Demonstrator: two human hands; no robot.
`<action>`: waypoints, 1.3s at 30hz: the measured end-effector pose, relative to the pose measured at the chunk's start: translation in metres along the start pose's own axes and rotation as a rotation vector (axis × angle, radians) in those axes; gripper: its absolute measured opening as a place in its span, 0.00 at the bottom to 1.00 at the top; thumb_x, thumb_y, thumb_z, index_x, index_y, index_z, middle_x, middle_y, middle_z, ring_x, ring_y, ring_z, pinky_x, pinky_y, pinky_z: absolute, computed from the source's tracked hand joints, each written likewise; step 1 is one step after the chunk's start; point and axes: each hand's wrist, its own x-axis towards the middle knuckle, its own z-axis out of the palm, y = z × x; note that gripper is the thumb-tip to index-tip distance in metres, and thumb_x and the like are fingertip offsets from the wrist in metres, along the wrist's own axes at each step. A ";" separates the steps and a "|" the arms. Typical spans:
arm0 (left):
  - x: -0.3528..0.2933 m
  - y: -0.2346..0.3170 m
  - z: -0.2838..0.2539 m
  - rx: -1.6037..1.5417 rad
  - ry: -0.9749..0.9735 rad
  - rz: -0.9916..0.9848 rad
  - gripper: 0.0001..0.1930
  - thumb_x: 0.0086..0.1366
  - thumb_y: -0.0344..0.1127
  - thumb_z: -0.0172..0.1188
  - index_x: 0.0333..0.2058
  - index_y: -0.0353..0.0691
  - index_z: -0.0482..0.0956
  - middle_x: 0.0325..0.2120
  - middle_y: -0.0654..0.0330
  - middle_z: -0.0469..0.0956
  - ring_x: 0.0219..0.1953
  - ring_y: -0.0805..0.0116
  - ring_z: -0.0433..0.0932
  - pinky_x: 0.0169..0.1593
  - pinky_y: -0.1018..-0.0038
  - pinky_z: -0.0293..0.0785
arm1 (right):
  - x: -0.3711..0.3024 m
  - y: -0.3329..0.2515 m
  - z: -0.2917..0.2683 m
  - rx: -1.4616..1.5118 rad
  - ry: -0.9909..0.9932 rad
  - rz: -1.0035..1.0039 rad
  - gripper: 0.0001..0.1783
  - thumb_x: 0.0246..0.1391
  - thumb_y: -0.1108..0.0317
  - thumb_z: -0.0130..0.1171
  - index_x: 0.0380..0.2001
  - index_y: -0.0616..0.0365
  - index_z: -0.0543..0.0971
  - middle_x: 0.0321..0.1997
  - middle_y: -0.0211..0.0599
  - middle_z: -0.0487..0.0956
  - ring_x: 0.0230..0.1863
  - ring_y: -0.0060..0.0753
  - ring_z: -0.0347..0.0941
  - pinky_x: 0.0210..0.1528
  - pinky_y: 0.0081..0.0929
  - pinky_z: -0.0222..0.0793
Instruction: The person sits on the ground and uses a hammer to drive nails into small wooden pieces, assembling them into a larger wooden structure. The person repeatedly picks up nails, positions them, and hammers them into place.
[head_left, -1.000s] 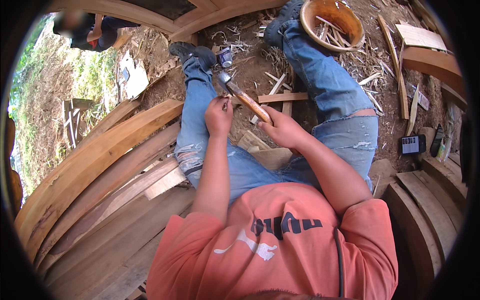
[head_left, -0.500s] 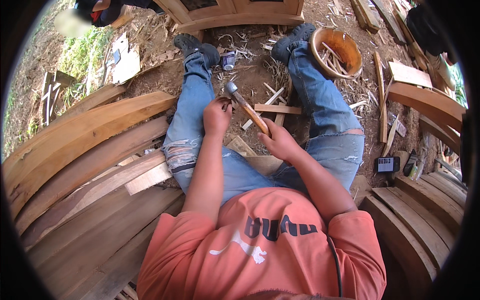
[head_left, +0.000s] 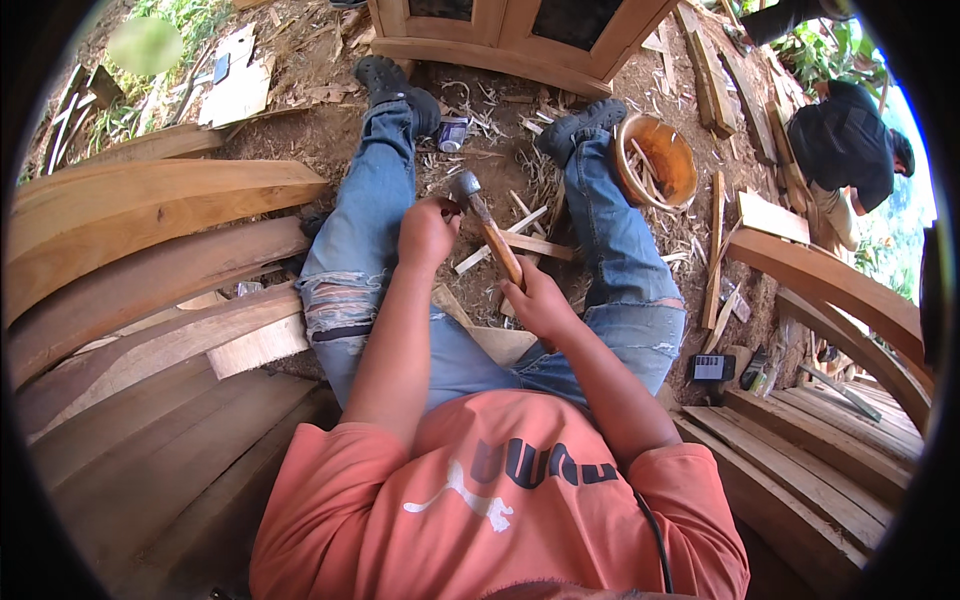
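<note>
My right hand [head_left: 540, 302] is wrapped round the wooden handle of a hammer [head_left: 499, 247], low on the grip. The hammer slants up and left over the gap between my legs, its metal head beside my left fingers. Curled fingers close my left hand [head_left: 428, 234] just left of that head; what they pinch, if anything, is too small and hidden to make out. Below the hammer, thin wood strips [head_left: 535, 246] lie on the ground between my knees.
An orange-brown bucket [head_left: 655, 165] with wood scraps stands by my right foot, a small can [head_left: 453, 134] near my left. Ahead is a panelled wooden cabinet [head_left: 490, 52]. Curved planks [head_left: 160, 205] flank me. A phone [head_left: 711, 368] lies at right; another person [head_left: 845, 145] bends beyond.
My head view has turned to the right, so the scene shifts left and the other person shows more fully. Both hands keep nearly the same pose, with the hammer still in my right.
</note>
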 end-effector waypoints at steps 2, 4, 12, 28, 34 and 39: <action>0.002 0.002 -0.002 0.019 0.002 -0.031 0.10 0.61 0.30 0.76 0.42 0.39 0.92 0.39 0.47 0.89 0.44 0.43 0.88 0.49 0.54 0.84 | -0.001 -0.006 -0.002 0.001 -0.005 0.016 0.28 0.74 0.63 0.62 0.71 0.63 0.73 0.44 0.55 0.84 0.43 0.43 0.81 0.52 0.41 0.77; 0.002 0.000 -0.005 0.053 0.001 -0.035 0.12 0.61 0.32 0.76 0.43 0.39 0.91 0.39 0.47 0.89 0.45 0.43 0.88 0.50 0.53 0.84 | -0.002 -0.011 -0.001 -0.005 -0.006 0.030 0.28 0.74 0.63 0.62 0.70 0.63 0.73 0.43 0.55 0.84 0.43 0.43 0.80 0.52 0.41 0.77; -0.001 -0.004 -0.008 0.086 -0.053 -0.058 0.09 0.61 0.35 0.76 0.38 0.39 0.92 0.38 0.45 0.88 0.44 0.42 0.87 0.48 0.51 0.83 | -0.006 -0.009 0.011 -0.047 0.029 -0.023 0.23 0.74 0.62 0.61 0.65 0.61 0.74 0.35 0.47 0.80 0.36 0.39 0.76 0.44 0.42 0.75; -0.003 -0.001 -0.007 0.099 -0.065 -0.041 0.06 0.63 0.34 0.73 0.37 0.40 0.93 0.34 0.45 0.88 0.40 0.41 0.87 0.45 0.49 0.83 | -0.014 -0.007 0.015 -0.033 0.085 -0.008 0.20 0.73 0.63 0.62 0.62 0.62 0.76 0.34 0.49 0.81 0.36 0.40 0.78 0.44 0.44 0.75; -0.004 0.003 -0.009 0.098 -0.068 -0.062 0.06 0.64 0.33 0.73 0.38 0.40 0.92 0.34 0.45 0.88 0.40 0.40 0.87 0.46 0.49 0.83 | -0.010 -0.012 0.009 -0.054 0.010 0.038 0.29 0.73 0.60 0.61 0.69 0.65 0.72 0.42 0.62 0.85 0.44 0.57 0.85 0.50 0.48 0.77; -0.004 0.006 -0.013 0.106 -0.092 -0.062 0.07 0.63 0.33 0.74 0.39 0.40 0.92 0.37 0.45 0.88 0.42 0.41 0.87 0.47 0.50 0.83 | -0.010 -0.008 0.011 -0.060 0.018 0.035 0.27 0.73 0.60 0.61 0.67 0.64 0.73 0.40 0.60 0.85 0.42 0.56 0.85 0.48 0.47 0.77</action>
